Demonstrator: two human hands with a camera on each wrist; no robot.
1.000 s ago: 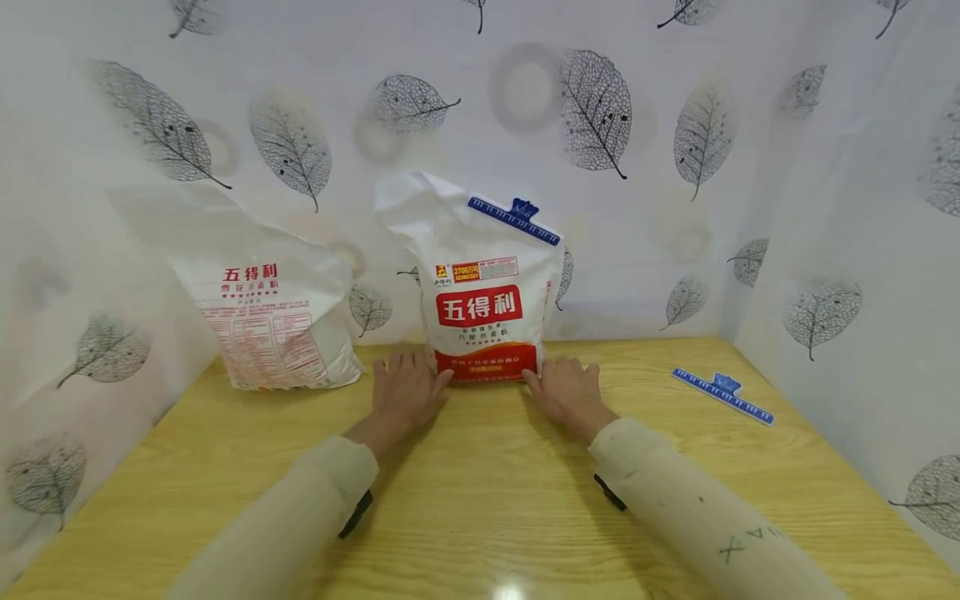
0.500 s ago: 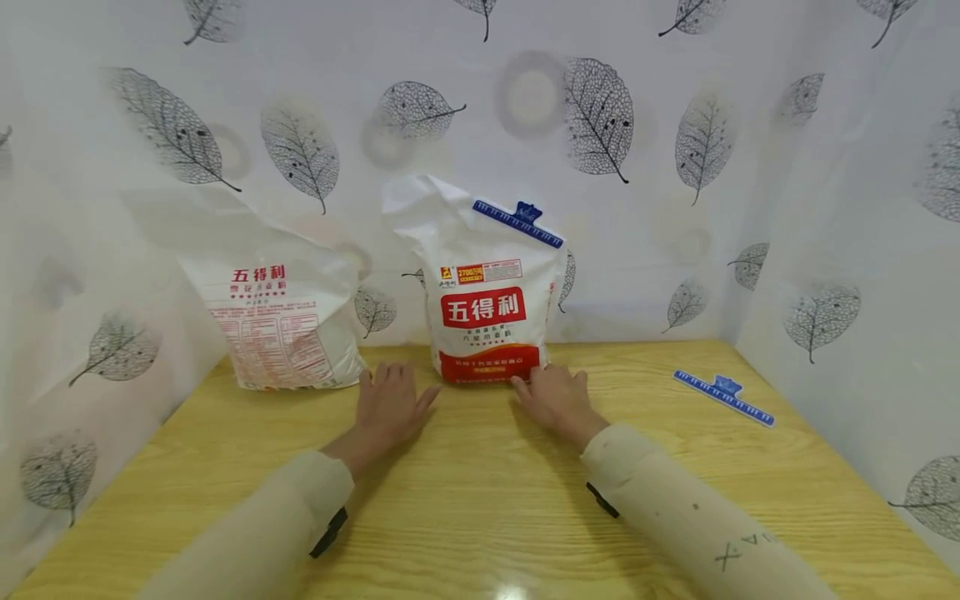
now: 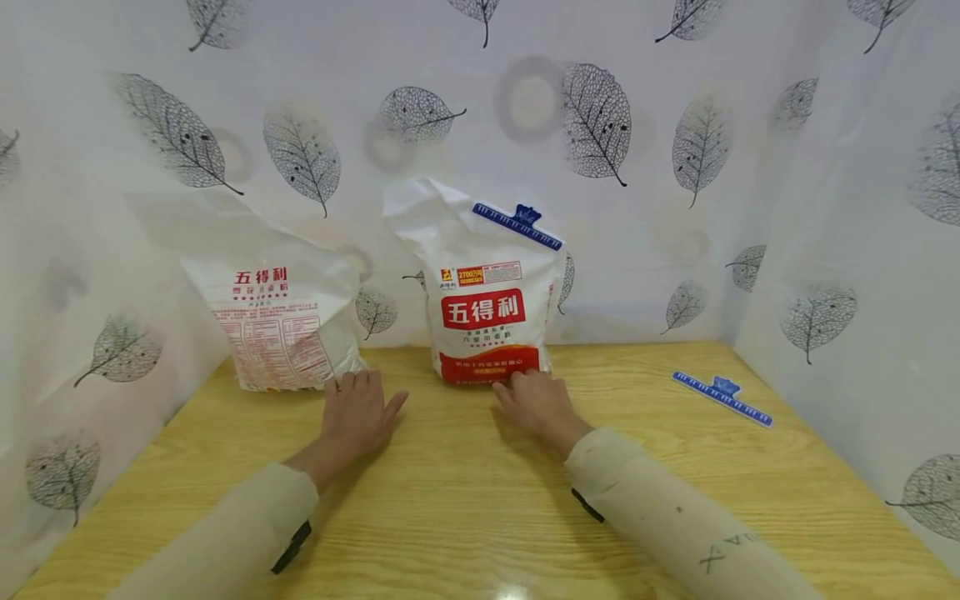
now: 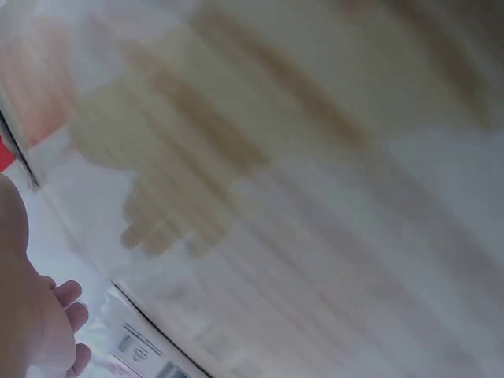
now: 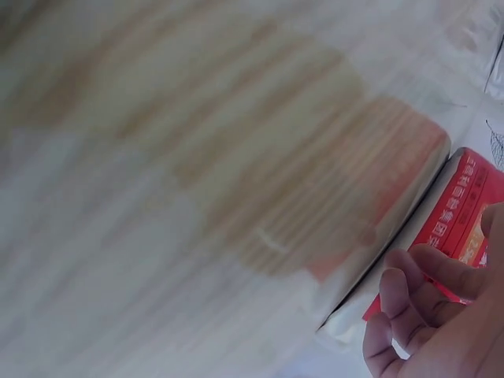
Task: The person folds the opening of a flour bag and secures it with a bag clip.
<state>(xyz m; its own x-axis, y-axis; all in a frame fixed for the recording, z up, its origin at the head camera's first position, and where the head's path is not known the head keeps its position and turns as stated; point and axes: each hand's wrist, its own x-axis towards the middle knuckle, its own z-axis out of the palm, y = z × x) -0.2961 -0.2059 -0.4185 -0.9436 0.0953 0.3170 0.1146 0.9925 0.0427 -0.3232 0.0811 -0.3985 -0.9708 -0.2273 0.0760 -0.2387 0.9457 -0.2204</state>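
Observation:
A white flour bag [image 3: 480,333] with a red label stands upright against the wall, a blue long clip [image 3: 517,226] fastened slantwise across its top right. At this bag's lower right front is my right hand [image 3: 542,407], fingers loosely bent; the right wrist view shows the fingertips [image 5: 394,287] right at the red bottom edge. Farther left stands a second white flour bag [image 3: 281,333], red print on its front and its tall top unclipped. My left hand [image 3: 356,421] lies low over the table with its thumb spread, fingertips at that bag's lower right corner.
Another blue clip [image 3: 723,398] lies on the right part of the wooden table [image 3: 450,500]. Leaf-patterned cloth [image 3: 480,100] hangs behind the bags and along both sides.
My left hand has moved left from the clipped bag to the corner of the left bag. The right hand has shifted slightly left and toward me. Both bags keep their places.

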